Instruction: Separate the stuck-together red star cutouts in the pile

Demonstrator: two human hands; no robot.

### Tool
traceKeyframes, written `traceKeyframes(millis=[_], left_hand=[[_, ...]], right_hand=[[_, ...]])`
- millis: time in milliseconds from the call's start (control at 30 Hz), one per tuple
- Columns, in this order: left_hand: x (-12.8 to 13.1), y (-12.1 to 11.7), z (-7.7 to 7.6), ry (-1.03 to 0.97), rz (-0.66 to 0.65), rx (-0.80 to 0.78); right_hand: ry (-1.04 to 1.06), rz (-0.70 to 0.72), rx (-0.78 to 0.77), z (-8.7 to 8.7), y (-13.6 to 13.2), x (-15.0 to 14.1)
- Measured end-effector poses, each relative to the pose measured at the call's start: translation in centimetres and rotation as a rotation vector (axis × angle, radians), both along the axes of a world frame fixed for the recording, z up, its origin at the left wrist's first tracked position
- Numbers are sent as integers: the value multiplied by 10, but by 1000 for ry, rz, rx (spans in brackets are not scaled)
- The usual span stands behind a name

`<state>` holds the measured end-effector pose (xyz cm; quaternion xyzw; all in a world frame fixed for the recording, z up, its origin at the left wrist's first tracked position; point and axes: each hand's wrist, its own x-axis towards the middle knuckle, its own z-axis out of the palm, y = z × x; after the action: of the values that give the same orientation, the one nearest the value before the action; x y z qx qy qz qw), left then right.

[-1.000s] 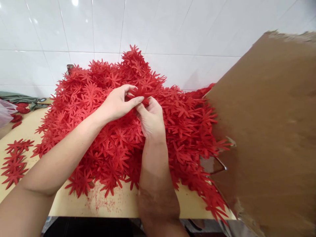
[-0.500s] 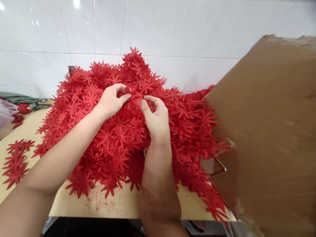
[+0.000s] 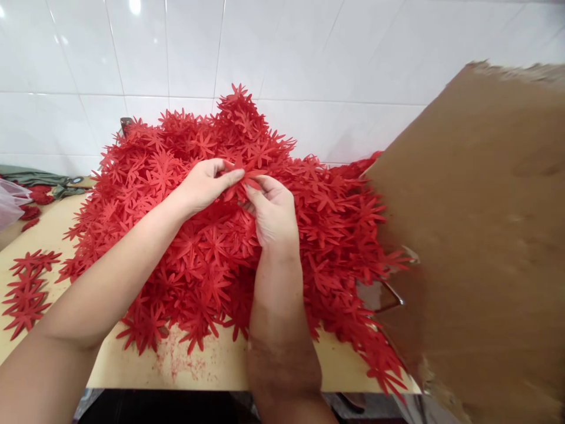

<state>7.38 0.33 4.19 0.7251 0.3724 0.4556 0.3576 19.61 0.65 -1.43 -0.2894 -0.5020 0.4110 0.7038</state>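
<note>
Red flower (image 3: pixel 248 175), held up in front of the heap, is what you have between your fingers in the head view. Your left hand (image 3: pixel 207 187) pinches it from the left, thumb on top and the fingers mostly hidden beneath. Your right hand (image 3: pixel 278 213) meets it from the lower right, thumb and forefinger drawn close together with petals between them, the other fingers loosely curled. Whether you hold one layer or several, you cannot tell from here.

Just behind and below your hands spreads the heap (image 3: pixel 212 238) of matching flowers, covering much of the desk (image 3: pixel 229 368) before the tiled wall (image 3: pixel 309 53). To your left, a short row of flowers (image 3: pixel 26 294) lies apart from it, overlapping one another; red specks (image 3: pixel 180 356) dot the desk near its front edge. On your right, a big sheet of cardboard (image 3: pixel 481 229) stands beside the heap.

Expect the flower to be very light and thin, probably soft fabric or paper, with petals that would bend and snag on their neighbours. You would do best to grip it near the centre, where the petals join; tugging a narrow tip could crease or tear it.
</note>
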Motion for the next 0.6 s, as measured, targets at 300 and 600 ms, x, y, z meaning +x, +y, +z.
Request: traceKeyframes(millis=[300,600], left_hand=[[-1,4,-3,222,174,133],[0,3,-7,220,140,147]], right_hand=[[-93,97,83,7,-10,1],[128,-23,43,4,-3,-5]])
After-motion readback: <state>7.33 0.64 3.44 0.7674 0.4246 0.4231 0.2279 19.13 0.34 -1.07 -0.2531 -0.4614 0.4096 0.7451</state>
